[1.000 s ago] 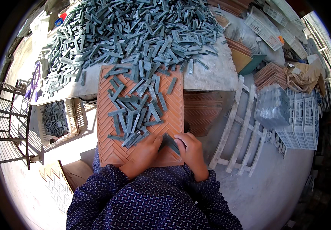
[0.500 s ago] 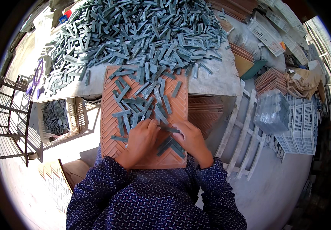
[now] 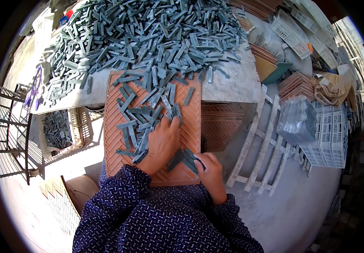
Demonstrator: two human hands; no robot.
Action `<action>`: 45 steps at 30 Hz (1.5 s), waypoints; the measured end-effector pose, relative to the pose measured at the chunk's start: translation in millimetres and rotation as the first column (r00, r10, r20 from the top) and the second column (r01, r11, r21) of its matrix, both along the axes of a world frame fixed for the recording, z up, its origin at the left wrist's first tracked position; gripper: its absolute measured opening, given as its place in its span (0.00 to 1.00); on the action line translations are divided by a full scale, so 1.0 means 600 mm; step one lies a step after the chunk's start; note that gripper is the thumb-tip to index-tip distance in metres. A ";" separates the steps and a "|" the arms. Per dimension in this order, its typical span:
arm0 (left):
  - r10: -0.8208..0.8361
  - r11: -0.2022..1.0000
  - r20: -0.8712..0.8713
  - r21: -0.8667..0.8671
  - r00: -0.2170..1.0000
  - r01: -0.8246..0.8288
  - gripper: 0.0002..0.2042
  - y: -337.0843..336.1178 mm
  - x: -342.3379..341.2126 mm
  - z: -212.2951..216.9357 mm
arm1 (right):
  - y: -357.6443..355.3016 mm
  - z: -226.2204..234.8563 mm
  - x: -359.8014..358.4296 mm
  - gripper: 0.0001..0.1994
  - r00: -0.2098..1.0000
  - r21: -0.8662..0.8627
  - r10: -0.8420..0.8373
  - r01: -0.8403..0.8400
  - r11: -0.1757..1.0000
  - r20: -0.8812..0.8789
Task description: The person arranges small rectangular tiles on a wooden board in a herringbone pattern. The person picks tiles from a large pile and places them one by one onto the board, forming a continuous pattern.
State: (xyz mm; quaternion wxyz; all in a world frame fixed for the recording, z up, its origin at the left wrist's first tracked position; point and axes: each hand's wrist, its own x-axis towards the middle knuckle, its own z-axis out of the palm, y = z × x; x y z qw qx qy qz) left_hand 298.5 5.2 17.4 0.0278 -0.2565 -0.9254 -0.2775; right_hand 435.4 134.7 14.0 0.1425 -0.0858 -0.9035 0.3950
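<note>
A terracotta-coloured panel (image 3: 111, 126) with herringbone grooves leans from the table edge toward my lap, with loose grey-green stone strips (image 3: 133, 113) scattered over its upper and middle part. My left hand (image 3: 163, 141) reaches over these strips with its fingers curled, the fingertips closed on a strip (image 3: 177, 110) among them. Near the panel's lower right edge, my right hand (image 3: 210, 170) pinches a dark strip between thumb and forefinger; my fingers partly hide it. Next to it, several strips (image 3: 188, 159) lie side by side, slanted in the grooves.
A large heap of stone strips (image 3: 148, 33) covers the table (image 3: 232, 90) ahead. A crate of strips (image 3: 80, 126) stands at left. On the right are a pale slatted pallet (image 3: 255, 145), white plastic crates (image 3: 325, 141) and stacked panels (image 3: 296, 86). More grooved panels (image 3: 222, 126) sit beneath the table.
My left hand has moved up the panel to the loose strips. My right hand has drawn down to the lower right edge, bringing its strip close to the slanted row. The view has shifted slightly.
</note>
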 end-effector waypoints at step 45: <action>-0.262 0.963 -0.062 0.040 0.963 0.265 0.19 -0.081 0.079 -0.010 | 0.026 0.019 -0.047 0.12 0.993 -0.041 0.081 -0.078 0.996 0.081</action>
